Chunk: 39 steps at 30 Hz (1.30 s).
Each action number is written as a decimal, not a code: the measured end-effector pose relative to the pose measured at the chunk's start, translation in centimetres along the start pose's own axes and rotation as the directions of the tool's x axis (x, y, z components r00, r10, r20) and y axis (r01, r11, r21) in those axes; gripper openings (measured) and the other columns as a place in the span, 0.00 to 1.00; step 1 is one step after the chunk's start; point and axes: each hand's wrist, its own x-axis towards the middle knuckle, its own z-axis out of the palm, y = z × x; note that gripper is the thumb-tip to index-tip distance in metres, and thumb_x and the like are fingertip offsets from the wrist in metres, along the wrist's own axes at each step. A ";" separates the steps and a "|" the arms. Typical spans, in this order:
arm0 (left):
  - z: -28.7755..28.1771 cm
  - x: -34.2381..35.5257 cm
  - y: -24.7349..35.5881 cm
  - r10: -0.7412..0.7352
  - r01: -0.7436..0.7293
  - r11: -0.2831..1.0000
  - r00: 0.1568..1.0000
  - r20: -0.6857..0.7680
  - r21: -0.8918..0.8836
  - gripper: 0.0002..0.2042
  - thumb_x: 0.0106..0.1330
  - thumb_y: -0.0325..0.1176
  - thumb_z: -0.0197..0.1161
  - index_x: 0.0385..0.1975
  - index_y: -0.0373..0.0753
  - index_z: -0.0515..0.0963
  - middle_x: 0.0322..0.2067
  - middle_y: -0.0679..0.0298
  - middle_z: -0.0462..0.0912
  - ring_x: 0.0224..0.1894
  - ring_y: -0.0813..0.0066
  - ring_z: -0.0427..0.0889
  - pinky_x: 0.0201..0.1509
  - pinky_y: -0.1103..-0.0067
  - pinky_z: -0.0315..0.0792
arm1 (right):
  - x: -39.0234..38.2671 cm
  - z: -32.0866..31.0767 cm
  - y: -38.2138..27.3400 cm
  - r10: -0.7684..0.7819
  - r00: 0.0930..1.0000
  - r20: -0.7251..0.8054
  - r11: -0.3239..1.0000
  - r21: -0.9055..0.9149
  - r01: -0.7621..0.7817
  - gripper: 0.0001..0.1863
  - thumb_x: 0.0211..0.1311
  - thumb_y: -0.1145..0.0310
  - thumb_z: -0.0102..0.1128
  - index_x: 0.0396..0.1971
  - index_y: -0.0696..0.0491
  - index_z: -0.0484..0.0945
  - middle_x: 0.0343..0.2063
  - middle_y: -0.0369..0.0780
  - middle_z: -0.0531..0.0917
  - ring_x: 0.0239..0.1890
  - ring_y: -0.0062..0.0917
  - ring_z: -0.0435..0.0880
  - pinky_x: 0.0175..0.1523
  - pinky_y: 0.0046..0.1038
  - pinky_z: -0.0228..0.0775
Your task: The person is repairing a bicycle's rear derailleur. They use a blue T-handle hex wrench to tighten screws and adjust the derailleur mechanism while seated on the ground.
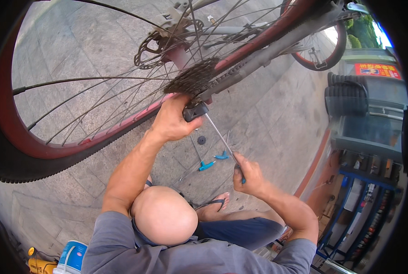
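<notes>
My left hand [176, 118] grips the black rear derailleur [195, 109] just below the rusty cassette [190, 75] of an upturned bicycle wheel with a red rim [48, 150]. My right hand [247, 171] is closed around the blue handle of a long steel screwdriver [220, 133], whose tip meets the derailleur. The chain [231, 73] runs along the grey frame tube. On the paving beneath lie two blue T-handle tools [206, 165] and a small black toothed wheel [201, 140].
The bicycle's other wheel [329, 55] is at upper right. At the right stand stacked black tyres [345, 93], a grey cabinet and a blue-edged tool tray [350, 201]. A blue-and-white bucket [70, 255] and a yellow pump or machine [41, 265] sit at lower left.
</notes>
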 end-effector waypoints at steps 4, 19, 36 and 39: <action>-0.1 0.1 0.2 0.046 -0.049 0.996 0.998 -0.038 -0.073 0.20 0.49 0.31 0.70 0.43 0.32 0.80 0.35 0.58 0.84 0.36 0.73 0.80 0.45 0.77 0.74 | 0.6 -1.2 -1.4 0.124 0.974 0.192 0.976 -0.198 -0.085 0.37 0.51 0.67 0.68 0.60 0.66 0.65 0.23 0.42 0.76 0.24 0.39 0.78 0.35 0.38 0.72; 0.0 0.3 0.2 0.083 -0.086 0.993 0.996 -0.044 -0.076 0.19 0.49 0.32 0.71 0.42 0.32 0.80 0.33 0.58 0.85 0.35 0.74 0.81 0.43 0.77 0.74 | -3.8 4.7 -3.4 0.604 0.745 0.283 -0.512 0.854 0.091 0.32 0.63 0.48 0.61 0.59 0.55 0.72 0.40 0.38 0.80 0.39 0.24 0.78 0.44 0.29 0.70; 0.2 0.2 0.4 0.047 -0.050 0.997 0.998 -0.051 -0.065 0.19 0.49 0.34 0.72 0.39 0.30 0.78 0.29 0.59 0.82 0.30 0.74 0.78 0.38 0.78 0.73 | -4.4 2.1 0.6 0.249 0.967 -0.060 0.804 0.569 -0.172 0.38 0.62 0.67 0.67 0.68 0.58 0.58 0.43 0.50 0.82 0.35 0.26 0.83 0.41 0.28 0.76; -0.1 -0.1 0.4 0.034 -0.036 0.998 0.998 -0.046 -0.047 0.20 0.49 0.34 0.72 0.41 0.30 0.78 0.29 0.59 0.82 0.30 0.75 0.77 0.38 0.78 0.72 | -3.4 1.0 -1.0 0.337 0.932 0.132 0.486 0.824 -0.292 0.38 0.66 0.64 0.61 0.71 0.56 0.52 0.37 0.48 0.82 0.37 0.26 0.81 0.40 0.28 0.73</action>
